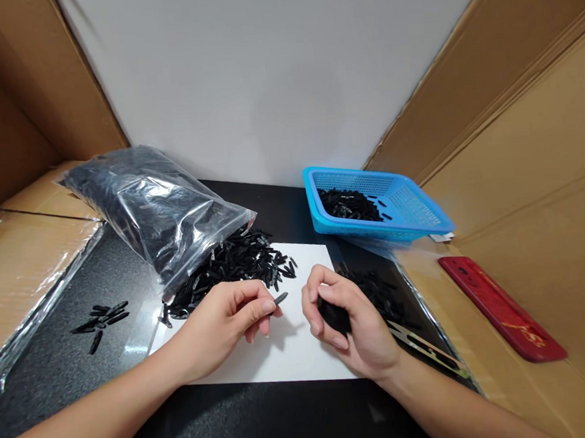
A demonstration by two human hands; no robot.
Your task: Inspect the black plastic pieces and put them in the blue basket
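Between its thumb and index finger, my left hand [241,312] pinches a small dark piece [281,298] above the white sheet [277,367]. My right hand [347,315], to the right over the same sheet, has its fingers curled round something black [334,315] that is partly hidden in the palm. The two hands are apart. Behind my left hand lies a pile of small black pieces [240,259], spilling onto the sheet by the mouth of a clear plastic bag [156,208] filled with dark contents.
A blue basket [388,229] with black pieces stands at the back right. Loose pieces [99,319] lie at the left. More dark pieces [378,293], a metal strip [426,350] and a red object [502,308] are at the right. Cardboard panels flank both sides.
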